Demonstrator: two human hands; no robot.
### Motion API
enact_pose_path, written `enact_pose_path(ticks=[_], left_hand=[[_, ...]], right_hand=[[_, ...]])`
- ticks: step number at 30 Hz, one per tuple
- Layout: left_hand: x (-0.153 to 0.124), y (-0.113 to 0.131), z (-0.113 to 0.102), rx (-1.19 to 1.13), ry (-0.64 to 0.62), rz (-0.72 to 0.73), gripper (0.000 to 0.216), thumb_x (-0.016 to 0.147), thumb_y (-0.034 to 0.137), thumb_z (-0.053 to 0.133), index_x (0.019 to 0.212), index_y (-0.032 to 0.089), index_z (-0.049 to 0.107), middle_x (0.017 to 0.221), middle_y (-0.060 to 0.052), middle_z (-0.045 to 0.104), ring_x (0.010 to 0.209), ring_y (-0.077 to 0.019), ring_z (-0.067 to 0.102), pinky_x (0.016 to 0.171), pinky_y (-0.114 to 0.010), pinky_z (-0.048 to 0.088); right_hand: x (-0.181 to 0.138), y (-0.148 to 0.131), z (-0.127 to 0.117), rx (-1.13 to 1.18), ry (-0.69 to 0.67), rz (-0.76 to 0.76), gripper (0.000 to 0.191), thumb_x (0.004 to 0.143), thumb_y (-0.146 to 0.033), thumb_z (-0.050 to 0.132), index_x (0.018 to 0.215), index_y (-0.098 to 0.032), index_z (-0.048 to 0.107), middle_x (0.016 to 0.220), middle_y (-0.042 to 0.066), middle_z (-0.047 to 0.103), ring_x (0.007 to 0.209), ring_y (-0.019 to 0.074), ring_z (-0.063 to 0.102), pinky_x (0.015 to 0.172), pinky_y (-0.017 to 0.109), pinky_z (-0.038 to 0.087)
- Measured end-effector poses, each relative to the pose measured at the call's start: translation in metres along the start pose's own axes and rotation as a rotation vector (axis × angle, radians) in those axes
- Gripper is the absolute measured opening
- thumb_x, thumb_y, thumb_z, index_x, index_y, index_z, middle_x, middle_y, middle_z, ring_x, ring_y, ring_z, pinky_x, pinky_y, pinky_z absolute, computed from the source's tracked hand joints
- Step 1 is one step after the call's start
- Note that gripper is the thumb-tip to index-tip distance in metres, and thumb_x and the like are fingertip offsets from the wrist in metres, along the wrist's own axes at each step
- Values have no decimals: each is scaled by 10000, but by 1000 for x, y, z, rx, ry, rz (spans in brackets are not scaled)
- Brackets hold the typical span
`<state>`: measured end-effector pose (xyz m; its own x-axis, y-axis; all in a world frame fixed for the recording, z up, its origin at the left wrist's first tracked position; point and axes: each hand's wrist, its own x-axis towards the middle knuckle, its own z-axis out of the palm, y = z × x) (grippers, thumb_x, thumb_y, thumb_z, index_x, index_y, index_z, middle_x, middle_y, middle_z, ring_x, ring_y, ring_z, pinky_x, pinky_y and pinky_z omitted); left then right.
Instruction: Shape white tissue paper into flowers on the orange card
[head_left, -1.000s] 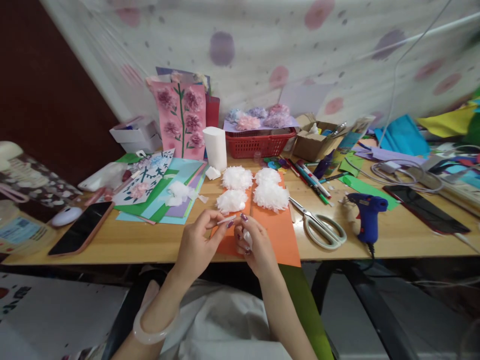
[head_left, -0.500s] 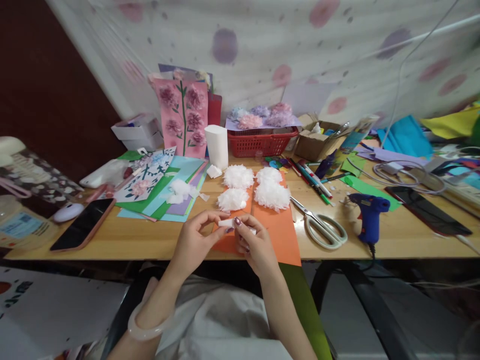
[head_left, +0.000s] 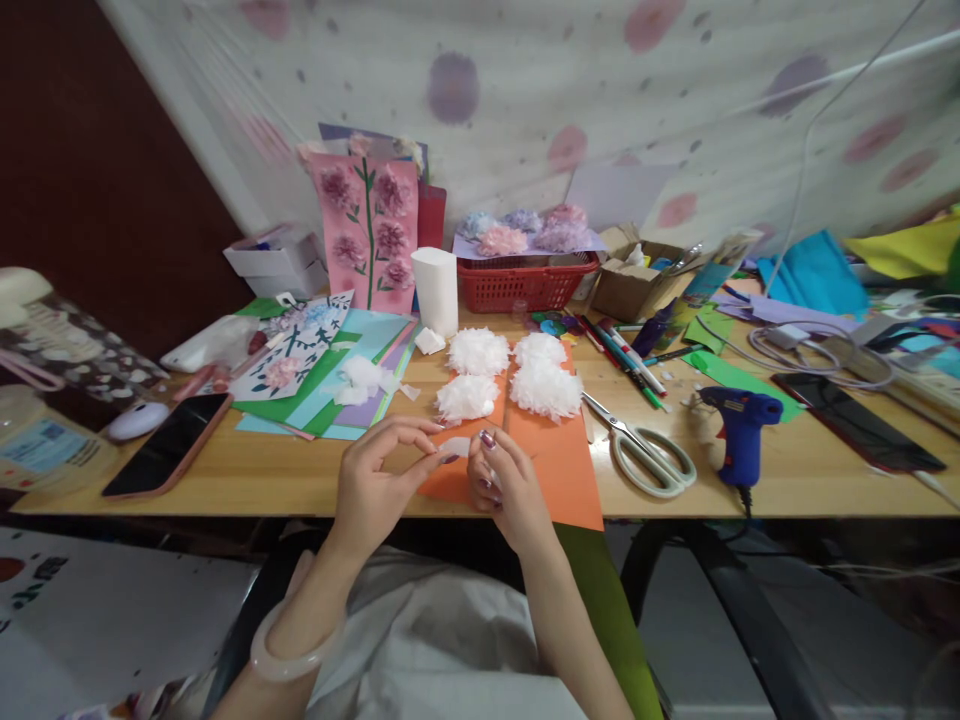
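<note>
Near the table's front edge, over the orange paper (head_left: 559, 480), both hands pinch a small strip of white tissue paper (head_left: 454, 446). My left hand (head_left: 382, 478) grips its left end between thumb and fingertips. My right hand (head_left: 510, 485) is closed around the right end, with its fingers curled and that end of the tissue hidden. Just beyond the hands, several fluffy white paper flowers (head_left: 546, 388) lie on the orange paper. White-handled scissors (head_left: 649, 460) rest to the right of the sheet.
A blue glue gun (head_left: 739, 430) stands at the right front, with a black phone (head_left: 855, 420) beyond it. Colored paper sheets (head_left: 352, 420) and a phone (head_left: 169, 445) lie left. Behind are a white paper roll (head_left: 435, 290), a red basket (head_left: 517, 287) and markers (head_left: 630, 360).
My hands have drawn slightly apart, the left shifting left. The white tissue strip, more compact before, now shows as a thin, sheer piece between them.
</note>
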<state>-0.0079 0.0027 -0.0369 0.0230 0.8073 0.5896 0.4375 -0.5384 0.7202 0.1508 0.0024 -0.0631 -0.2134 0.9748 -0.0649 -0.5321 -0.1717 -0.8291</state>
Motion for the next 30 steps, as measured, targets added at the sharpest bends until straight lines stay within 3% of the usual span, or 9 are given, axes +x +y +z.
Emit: enact_pose_path(ticks=[3,7,14,18,23,30], left_hand=[[0,5,0,55,-5,80,145,808,164,744,718,223,647,894,-26,756,870,-182,714,837,-322,567],[-1,5,2,13,17,117,156,803,123,731,732,228,640,843,0,760,835,-166,721,927,-359,557],[-4,3,7,-166,60,-80,131,786,145,716,762,208,603,762,4,695,754,-143,693,736,-256,573],[-5,2,6,-113,43,-124,135,772,216,754,800,201,623,744,6,666,682,-125,631,646,-227,537],[-7,2,1,-9,-40,-68,157,776,222,772,836,206,628,743,12,663,643,-116,600,629,-230,515],[-5,10,-2,119,-109,88,152,779,134,738,839,220,629,729,32,675,629,-113,582,644,-227,500]], right_hand=[[-1,1,-2,-27,-42,0,356,837,-486,683,704,-207,508,553,-93,346,450,56,170,413,203,141],[0,1,-2,-19,-37,-4,297,823,-462,687,755,-208,550,545,-101,340,443,54,163,409,199,142],[0,-1,-1,-11,-21,17,297,825,-477,665,766,-204,561,530,-106,336,430,49,152,403,197,129],[-1,2,-4,-73,-65,-5,319,809,-475,707,742,-201,559,538,-102,323,447,52,166,419,202,137],[-3,3,-6,-163,-84,-47,289,801,-467,736,781,-212,602,566,-86,345,468,64,209,429,209,152],[-3,0,-2,-114,-54,-12,284,805,-457,682,723,-204,582,534,-92,332,456,62,193,428,207,161]])
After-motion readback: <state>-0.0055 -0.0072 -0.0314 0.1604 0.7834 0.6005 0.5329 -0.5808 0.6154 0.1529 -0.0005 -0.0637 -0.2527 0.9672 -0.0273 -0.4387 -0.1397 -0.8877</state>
